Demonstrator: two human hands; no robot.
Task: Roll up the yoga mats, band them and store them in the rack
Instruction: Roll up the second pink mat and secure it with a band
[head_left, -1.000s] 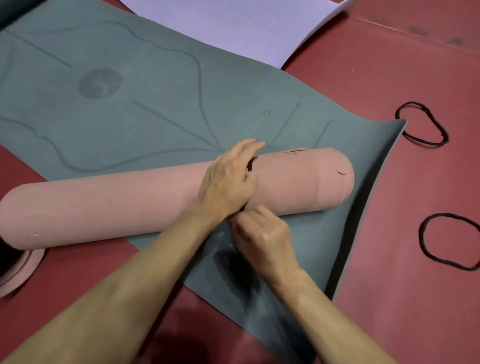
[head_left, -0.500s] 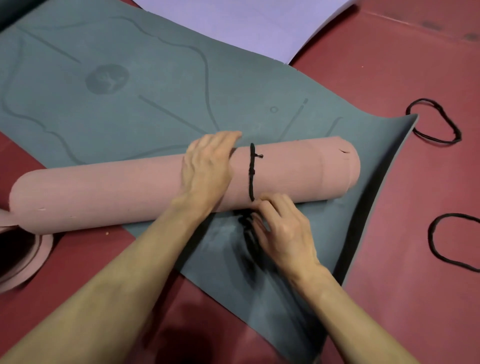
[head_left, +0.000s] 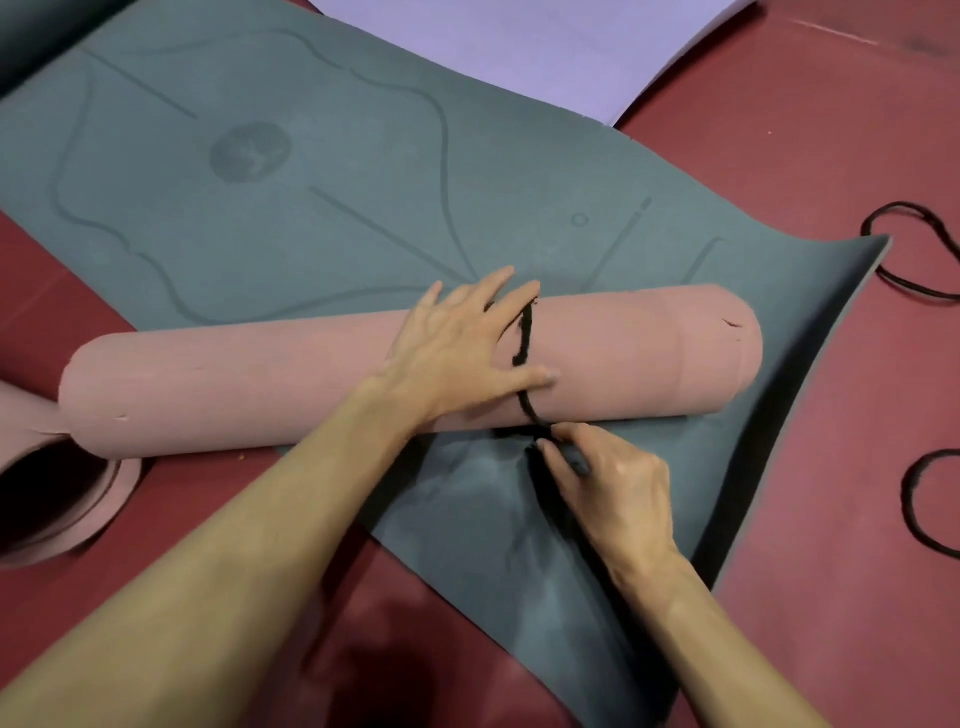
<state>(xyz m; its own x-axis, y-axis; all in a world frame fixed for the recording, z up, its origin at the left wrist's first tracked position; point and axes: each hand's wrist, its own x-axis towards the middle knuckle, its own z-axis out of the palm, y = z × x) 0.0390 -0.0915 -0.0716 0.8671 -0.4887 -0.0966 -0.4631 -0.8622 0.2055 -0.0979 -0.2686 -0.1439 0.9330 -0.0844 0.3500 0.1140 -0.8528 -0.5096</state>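
The rolled pink mat (head_left: 260, 384) lies crosswise on the near part of an unrolled green mat (head_left: 311, 182), its left end jutting off that mat over the red floor (head_left: 831, 130). A black band (head_left: 525, 338) rings the roll right of its middle. The left hand (head_left: 457, 348) lies flat on top of the roll, just left of the band, its fingers straight and spread; the forefinger reaches the band near the roll's crest, and the thumb stretches out to the band lower on the near side. The right hand (head_left: 613, 488) is at the roll's near side, low against the green mat, its fingertips curled and pinching the band where it passes under the roll. So the roll sits beneath the left hand and just beyond the right. Beyond the roll, a purple mat (head_left: 519, 47) lies at the green mat's far edge. Well to the right of the roll, two loose loops lie apart on the floor: a far band (head_left: 883, 270) and a near band (head_left: 907, 499). At the roll's left end the open end of a second pink roll (head_left: 26, 426) shows.
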